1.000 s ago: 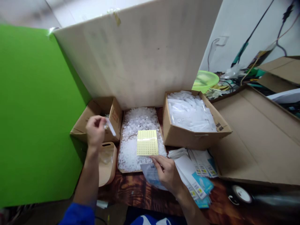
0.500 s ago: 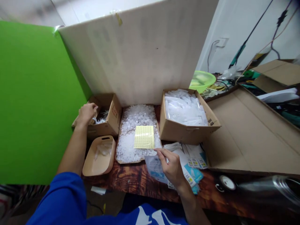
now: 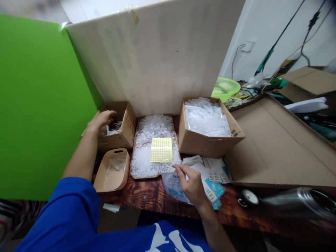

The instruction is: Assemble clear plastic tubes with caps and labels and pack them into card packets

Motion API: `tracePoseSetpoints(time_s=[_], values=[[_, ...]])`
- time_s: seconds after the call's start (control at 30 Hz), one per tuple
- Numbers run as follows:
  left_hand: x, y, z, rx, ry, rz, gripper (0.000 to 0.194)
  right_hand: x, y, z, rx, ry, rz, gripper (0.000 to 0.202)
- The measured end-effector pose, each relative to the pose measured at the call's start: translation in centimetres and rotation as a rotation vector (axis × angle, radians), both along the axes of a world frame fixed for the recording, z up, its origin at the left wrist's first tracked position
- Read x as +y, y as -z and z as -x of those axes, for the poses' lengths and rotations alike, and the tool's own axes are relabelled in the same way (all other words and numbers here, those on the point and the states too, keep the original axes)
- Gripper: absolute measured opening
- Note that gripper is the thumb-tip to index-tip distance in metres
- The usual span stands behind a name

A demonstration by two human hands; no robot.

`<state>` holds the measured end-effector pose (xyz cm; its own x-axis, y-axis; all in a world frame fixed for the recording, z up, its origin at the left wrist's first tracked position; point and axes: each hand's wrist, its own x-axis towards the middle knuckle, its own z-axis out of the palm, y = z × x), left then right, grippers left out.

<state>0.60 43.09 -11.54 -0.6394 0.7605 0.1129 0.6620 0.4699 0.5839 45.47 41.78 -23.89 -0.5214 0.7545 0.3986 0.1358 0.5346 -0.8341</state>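
Note:
My left hand (image 3: 101,120) reaches over the left cardboard box (image 3: 127,126), its fingers loosely bent and apart, with nothing visible in them. Thin white plastic pieces (image 3: 114,128) lie in that box below it. My right hand (image 3: 191,182) is closed in a pinch at the front edge of the middle tray. A clear plastic bag with blue print (image 3: 172,185) hangs at its fingers; the exact grip is partly hidden. Just beyond the fingertips, a yellow sheet of small stickers (image 3: 161,150) rests on many small white pieces (image 3: 144,164) in the shallow tray.
A tan basket (image 3: 98,182) with a few clear pieces stands at front left. To the right are a cardboard box (image 3: 199,145) of clear plastic packets, printed cards (image 3: 210,185), a large cardboard piece (image 3: 273,147) and a metal flask (image 3: 288,204). A green panel (image 3: 39,105) borders the left.
My left hand has moved slightly right and farther over the left box, its fingers reaching inward. My right hand stays pinched in nearly the same place. The view has shifted slightly.

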Motion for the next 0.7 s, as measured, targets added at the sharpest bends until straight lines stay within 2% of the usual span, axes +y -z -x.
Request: tracePoseSetpoints(time_s=[0.07,0.13,0.2,0.23,0.27,0.3,0.33,0.37,0.4,0.47,0.5,0.57,0.7], values=[[-0.5,-1.3,0.2,0.03,-0.021,-0.041,0.024,0.1,0.0,-0.1,-0.002,0.007,0.023,0.025],[-1.9,-2.3,-1.4,0.096,-0.07,-0.109,0.026,0.2,0.0,-0.1,0.002,0.062,0.051,0.026],[-4.0,-2.1,-5.8,0.15,-0.1,-0.258,0.025,0.3,-0.1,0.2,0.015,0.182,0.091,0.028],[-5.3,-1.4,-9.0,0.139,-0.108,-0.428,0.024,0.3,-0.1,0.4,0.028,0.252,0.114,0.029],[-6.6,-0.3,-12.8,0.066,-0.042,-0.529,0.025,0.3,-0.2,0.6,0.046,0.315,0.137,0.03],[-8.0,1.3,-16.8,-0.022,0.097,-0.542,0.026,0.2,-0.2,0.7,0.062,0.36,0.161,0.032],[-9.4,3.2,-20.7,-0.082,0.295,-0.457,0.025,0.0,-0.2,0.9,0.076,0.383,0.185,0.033],[-10.6,5.4,-24.3,-0.073,0.379,-0.427,0.029,-0.4,-0.2,1.0,0.089,0.388,0.203,0.035],[-11.6,7.6,-27.3,-0.065,0.435,-0.408,0.041,-0.9,-0.2,1.1,0.098,0.373,0.213,0.036],[-12.9,11.3,-31.3,-0.048,0.497,-0.385,0.062,-2.2,-0.3,1.0,0.092,0.263,0.212,0.036],[-13.3,12.6,-32.2,-0.045,0.502,-0.41,0.066,-2.9,-0.4,0.9,0.083,0.181,0.2,0.037],[-13.7,14.0,-32.3,-0.03,0.49,-0.46,0.064,-4.3,-0.8,0.6,0.067,0.01,0.173,0.04],[-14.3,14.0,-30.5,0.081,0.341,-0.549,0.047,-6.0,-1.4,0.4,0.103,-0.228,0.222,0.052]])
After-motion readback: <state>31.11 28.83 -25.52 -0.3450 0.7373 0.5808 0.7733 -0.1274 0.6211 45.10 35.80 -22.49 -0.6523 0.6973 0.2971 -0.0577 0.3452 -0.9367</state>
